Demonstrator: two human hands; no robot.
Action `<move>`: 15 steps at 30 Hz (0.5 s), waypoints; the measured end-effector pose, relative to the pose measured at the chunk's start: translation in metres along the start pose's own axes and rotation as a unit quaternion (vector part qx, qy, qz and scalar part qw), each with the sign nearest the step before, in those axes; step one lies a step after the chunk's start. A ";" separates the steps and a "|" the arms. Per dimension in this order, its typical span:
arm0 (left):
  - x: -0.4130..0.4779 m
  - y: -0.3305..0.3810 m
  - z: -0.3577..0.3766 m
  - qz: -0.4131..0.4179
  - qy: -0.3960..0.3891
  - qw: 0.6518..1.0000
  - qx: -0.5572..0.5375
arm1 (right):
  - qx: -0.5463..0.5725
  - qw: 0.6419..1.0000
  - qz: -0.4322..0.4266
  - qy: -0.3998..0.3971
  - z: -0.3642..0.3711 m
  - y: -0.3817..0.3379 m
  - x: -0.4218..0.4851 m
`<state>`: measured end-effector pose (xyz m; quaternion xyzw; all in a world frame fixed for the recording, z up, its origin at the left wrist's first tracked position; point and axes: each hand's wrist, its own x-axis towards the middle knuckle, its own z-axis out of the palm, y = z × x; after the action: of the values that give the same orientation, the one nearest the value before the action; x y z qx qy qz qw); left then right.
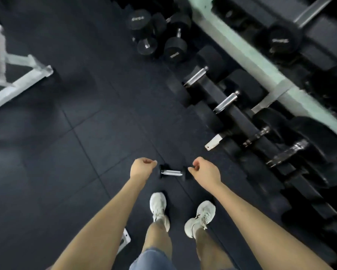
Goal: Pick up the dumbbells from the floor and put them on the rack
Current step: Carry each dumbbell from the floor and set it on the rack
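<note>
A small dumbbell (172,173) with a chrome handle and black ends lies on the dark rubber floor just ahead of my feet. My left hand (141,168) hangs to its left with fingers curled and nothing in it. My right hand (204,171) hangs to its right, also loosely curled and holding nothing; it overlaps the dumbbell's right end in view. The pale green rack (247,61) runs diagonally along the right, with several black dumbbells (225,103) resting on its lower tier. More large black dumbbells (160,34) stand on the floor at the top centre.
A white metal bench frame (17,82) stands at the left. A white rack foot (214,142) juts onto the floor near the small dumbbell. Another white bracket (124,239) sits by my left leg. My white shoes (158,207) stand behind the dumbbell.
</note>
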<state>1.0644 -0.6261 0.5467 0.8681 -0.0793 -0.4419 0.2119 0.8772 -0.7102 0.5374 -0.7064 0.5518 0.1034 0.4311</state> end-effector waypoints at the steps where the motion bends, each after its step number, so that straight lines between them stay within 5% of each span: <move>1: 0.007 -0.014 -0.002 -0.015 -0.005 1.000 -0.010 | -0.015 1.000 0.002 -0.010 0.014 -0.001 0.006; 15: 0.200 -0.197 0.062 -0.231 -0.082 0.957 -0.153 | -0.156 0.982 0.070 -0.076 0.228 0.051 0.156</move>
<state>1.1239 -0.5326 0.2817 0.7806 0.1749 -0.5555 0.2267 0.9659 -0.6538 0.2767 -0.7145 0.5428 0.2718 0.3479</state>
